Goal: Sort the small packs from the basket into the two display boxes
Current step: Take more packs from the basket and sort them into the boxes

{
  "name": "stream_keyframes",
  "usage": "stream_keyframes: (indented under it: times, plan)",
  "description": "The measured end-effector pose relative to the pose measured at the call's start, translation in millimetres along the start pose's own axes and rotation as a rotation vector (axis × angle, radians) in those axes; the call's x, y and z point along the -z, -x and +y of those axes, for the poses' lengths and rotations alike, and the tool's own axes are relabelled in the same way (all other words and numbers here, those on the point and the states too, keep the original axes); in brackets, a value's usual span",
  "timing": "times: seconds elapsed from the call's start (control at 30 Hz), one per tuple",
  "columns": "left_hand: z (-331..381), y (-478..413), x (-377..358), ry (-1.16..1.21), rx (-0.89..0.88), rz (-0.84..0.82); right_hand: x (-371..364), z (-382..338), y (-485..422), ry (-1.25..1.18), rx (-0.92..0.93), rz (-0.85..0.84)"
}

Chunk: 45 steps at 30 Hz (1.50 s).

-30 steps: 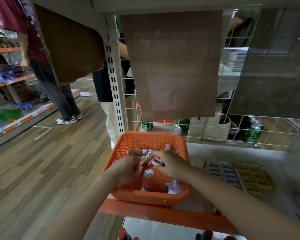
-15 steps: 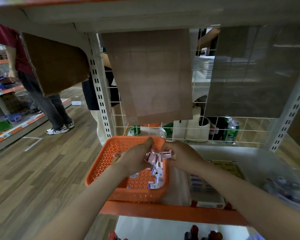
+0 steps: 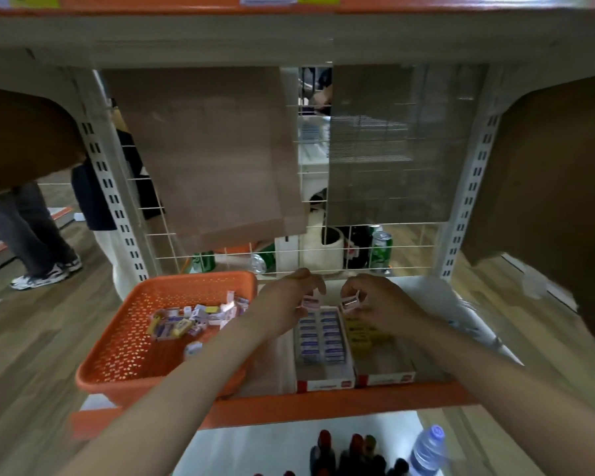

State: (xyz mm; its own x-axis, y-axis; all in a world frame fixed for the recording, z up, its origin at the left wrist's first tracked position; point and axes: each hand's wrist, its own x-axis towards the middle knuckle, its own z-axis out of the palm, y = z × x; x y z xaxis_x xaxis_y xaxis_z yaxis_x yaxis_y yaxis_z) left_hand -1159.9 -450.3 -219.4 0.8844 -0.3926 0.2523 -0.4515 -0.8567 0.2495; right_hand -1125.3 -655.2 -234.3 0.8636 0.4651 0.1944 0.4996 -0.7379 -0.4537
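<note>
Metal shelf, orange front edge; left hand pinches a small pink pack over the far end of the left display box, flat card, neat rows of blue-white packs; right hand pinches a second pink pack above the right display box, yellow packs inside; perforated orange plastic basket just left, loose packs heaped within.
</note>
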Motion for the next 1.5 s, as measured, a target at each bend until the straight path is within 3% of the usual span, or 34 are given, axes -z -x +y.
stream_keyframes:
  times: [0.33, 0.43, 0.7, 0.77, 0.9, 0.97, 1.13, 1.3, 1.4, 1.5]
  plan:
    - [43.9, -35.3, -43.1, 0.115, -0.083, -0.039, 44.1, 79.8, 51.4, 0.065, -0.157, 0.099]
    - [55.0, -41.8, -50.7, 0.115, -0.111, -0.043, 55.6, 103.9, 67.7, 0.155, -0.284, 0.136]
    - [61.6, -50.6, -62.7, 0.089, -0.096, -0.083, 51.3, 130.3, 76.7, 0.246, -0.464, 0.079]
    - [61.1, -51.2, -63.3, 0.099, -0.083, -0.069, 45.5, 119.0, 70.8, 0.187, -0.404, 0.101]
    - [59.4, -50.1, -65.4, 0.138, -0.064, -0.057, 30.2, 73.5, 57.3, -0.163, -0.142, 0.054]
    - [57.5, -48.9, -66.6, 0.161, -0.072, -0.031, 19.7, 53.5, 48.4, -0.141, -0.085, 0.021]
    - [53.0, -44.3, -65.2, 0.215, -0.078, -0.011, 8.2, 41.1, 40.0, -0.091, 0.009, 0.151]
    - [42.1, -38.0, -56.9, 0.045, -0.067, -0.068, 23.0, 65.2, 45.7, 0.124, -0.055, 0.197]
    - [31.8, -34.9, -57.0, -0.074, -0.03, -0.122, 42.2, 91.3, 56.9, 0.228, -0.188, 0.304]
    - [20.7, -28.7, -57.6, -0.17, 0.002, -0.162, 53.8, 110.7, 66.2, 0.346, -0.333, 0.293]
